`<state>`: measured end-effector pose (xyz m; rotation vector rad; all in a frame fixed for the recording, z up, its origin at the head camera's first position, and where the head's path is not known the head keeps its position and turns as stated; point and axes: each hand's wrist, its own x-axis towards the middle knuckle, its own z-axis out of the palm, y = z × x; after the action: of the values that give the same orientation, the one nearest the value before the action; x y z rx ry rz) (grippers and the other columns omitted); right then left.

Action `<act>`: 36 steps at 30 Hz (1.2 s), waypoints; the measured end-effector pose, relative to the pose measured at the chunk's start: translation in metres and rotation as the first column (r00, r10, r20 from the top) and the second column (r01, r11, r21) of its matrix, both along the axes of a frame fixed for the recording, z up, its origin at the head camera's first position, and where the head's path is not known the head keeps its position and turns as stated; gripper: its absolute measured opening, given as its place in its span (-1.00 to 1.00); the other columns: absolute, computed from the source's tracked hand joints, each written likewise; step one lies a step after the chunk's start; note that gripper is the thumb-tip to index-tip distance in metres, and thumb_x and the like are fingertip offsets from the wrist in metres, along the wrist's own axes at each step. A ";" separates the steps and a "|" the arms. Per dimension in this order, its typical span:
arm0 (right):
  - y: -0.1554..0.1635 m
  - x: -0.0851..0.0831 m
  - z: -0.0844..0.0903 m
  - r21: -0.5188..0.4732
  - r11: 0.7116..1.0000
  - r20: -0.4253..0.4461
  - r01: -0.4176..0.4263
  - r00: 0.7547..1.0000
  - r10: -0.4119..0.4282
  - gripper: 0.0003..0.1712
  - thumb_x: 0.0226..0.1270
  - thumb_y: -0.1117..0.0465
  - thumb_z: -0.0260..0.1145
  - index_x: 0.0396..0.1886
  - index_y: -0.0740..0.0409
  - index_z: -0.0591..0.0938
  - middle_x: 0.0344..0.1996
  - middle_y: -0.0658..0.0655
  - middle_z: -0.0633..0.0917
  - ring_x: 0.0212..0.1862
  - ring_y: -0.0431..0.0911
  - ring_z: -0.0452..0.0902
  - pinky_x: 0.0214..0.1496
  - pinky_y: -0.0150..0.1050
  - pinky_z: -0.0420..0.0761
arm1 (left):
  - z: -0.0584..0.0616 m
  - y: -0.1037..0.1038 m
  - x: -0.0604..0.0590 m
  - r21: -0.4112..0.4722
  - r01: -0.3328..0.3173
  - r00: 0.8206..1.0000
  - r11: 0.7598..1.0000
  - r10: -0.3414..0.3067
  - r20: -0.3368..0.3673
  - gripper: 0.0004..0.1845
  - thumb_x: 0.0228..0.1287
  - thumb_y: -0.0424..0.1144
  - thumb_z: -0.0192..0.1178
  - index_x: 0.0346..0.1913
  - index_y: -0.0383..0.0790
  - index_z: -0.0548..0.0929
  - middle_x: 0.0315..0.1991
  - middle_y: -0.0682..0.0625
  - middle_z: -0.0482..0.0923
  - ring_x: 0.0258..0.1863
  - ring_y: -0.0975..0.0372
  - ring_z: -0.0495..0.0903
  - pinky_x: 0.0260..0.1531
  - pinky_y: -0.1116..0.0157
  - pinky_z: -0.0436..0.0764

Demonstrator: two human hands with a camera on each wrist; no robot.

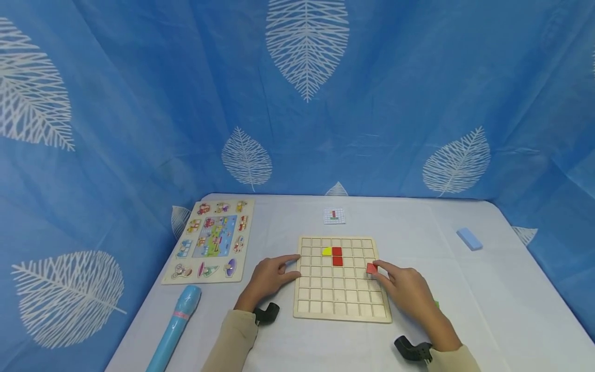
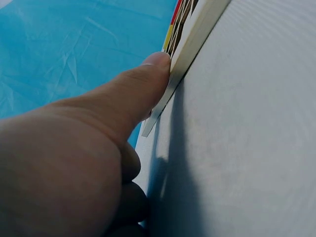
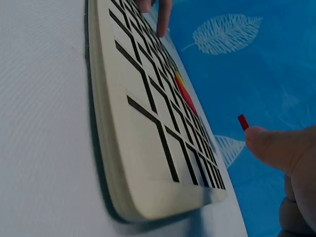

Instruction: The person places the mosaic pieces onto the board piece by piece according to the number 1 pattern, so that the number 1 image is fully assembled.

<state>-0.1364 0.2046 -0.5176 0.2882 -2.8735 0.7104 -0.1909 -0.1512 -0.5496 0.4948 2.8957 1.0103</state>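
Beige sleeves point(image 1: 231, 341) reach across a white-covered table point(image 1: 288, 222) as I hold a red tile point(image 1: 371, 268) pinched between the thumb and fingertips of my right hand point(image 1: 409, 292). That tile hangs just above the wooden grid board point(image 1: 344, 283), between 2 and 3 o'clock from its centre, by the right edge; the right wrist view shows it apart from the surface.

On the board, near 12 o'clock, two more red tiles point(image 1: 337, 261) sit one behind the other, with a yellow tile point(image 1: 327, 251) beside the farther one, toward 11. At 9 o'clock my left hand point(image 1: 268, 276) touches the board's edge, thumb and forefinger spread apart and not closed around anything.

Beyond the far rim, at 12 o'clock, lies a small card point(image 1: 334, 215) with a red-and-green figure on a grid. Partly hidden behind my right wrist, between 3 and 4 o'clock, shows a green piece point(image 1: 437, 304). A picture puzzle board point(image 1: 248, 222) lies toward 10 o'clock, a light-blue tube-shaped object point(image 1: 169, 336) near 8, and a blue block point(image 1: 469, 239) well apart toward 2. A blue curtain point(image 1: 395, 77) printed with white leaves hangs behind.
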 end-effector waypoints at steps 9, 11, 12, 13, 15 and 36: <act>-0.018 -0.008 0.002 -0.002 0.995 -0.061 -0.095 0.994 0.095 -0.58 0.37 0.03 0.45 0.15 0.09 0.74 -0.77 -0.21 0.14 -0.61 -0.29 -0.02 -0.46 -0.28 0.24 | 0.000 0.000 0.001 0.014 0.004 1.000 1.000 -0.004 -0.009 -0.47 0.26 0.11 0.41 0.27 0.08 0.68 -0.66 0.21 0.30 -0.67 0.38 0.21 -0.59 0.37 0.25; -0.023 -0.010 0.001 -0.002 0.993 -0.058 -0.114 0.992 0.114 -0.58 0.37 0.02 0.45 0.15 0.07 0.74 -0.78 -0.21 0.15 -0.62 -0.29 -0.02 -0.47 -0.29 0.24 | 0.000 0.000 0.001 0.014 0.002 1.000 1.000 -0.002 -0.001 -0.47 0.27 0.11 0.41 0.28 0.08 0.68 -0.66 0.22 0.30 -0.67 0.38 0.21 -0.59 0.37 0.25; -0.026 -0.011 0.000 -0.004 0.992 -0.054 -0.124 0.991 0.124 -0.58 0.37 0.02 0.45 0.15 0.06 0.74 -0.79 -0.21 0.15 -0.62 -0.30 -0.03 -0.48 -0.29 0.23 | 0.001 0.000 0.001 0.013 0.000 1.000 1.000 0.000 0.003 -0.47 0.27 0.11 0.41 0.28 0.08 0.68 -0.66 0.22 0.30 -0.67 0.38 0.21 -0.59 0.37 0.25; -0.029 -0.013 -0.001 -0.007 0.991 -0.050 -0.133 0.990 0.132 -0.58 0.38 0.00 0.44 0.15 0.05 0.74 -0.79 -0.22 0.16 -0.62 -0.30 -0.03 -0.49 -0.30 0.22 | 0.001 0.000 0.002 0.013 -0.001 1.000 1.000 0.001 0.007 -0.47 0.27 0.11 0.41 0.28 0.09 0.68 -0.66 0.22 0.30 -0.66 0.38 0.22 -0.59 0.37 0.25; -0.036 -0.015 -0.003 -0.024 0.988 -0.047 -0.151 0.988 0.150 -0.58 0.38 -0.01 0.43 0.15 0.04 0.74 -0.80 -0.22 0.16 -0.63 -0.31 -0.04 -0.51 -0.31 0.20 | 0.001 0.000 0.002 0.008 -0.006 1.000 1.000 0.006 0.008 -0.47 0.26 0.11 0.42 0.28 0.10 0.68 -0.67 0.22 0.29 -0.66 0.38 0.21 -0.59 0.37 0.25; -0.059 -0.021 -0.040 -0.137 0.974 -0.083 -0.178 0.982 0.168 -0.60 0.40 0.00 0.43 0.16 0.00 0.74 -0.82 -0.30 0.19 -0.67 -0.38 -0.05 -0.56 -0.37 0.15 | 0.002 -0.001 0.000 -0.007 0.012 1.000 1.000 -0.012 -0.004 -0.46 0.27 0.13 0.40 0.28 0.09 0.67 -0.67 0.22 0.29 -0.67 0.37 0.21 -0.59 0.36 0.25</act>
<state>-0.1574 0.1455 -0.5576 0.5374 -2.7358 0.9132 -0.1908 -0.1522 -0.5479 0.5134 2.8956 0.9987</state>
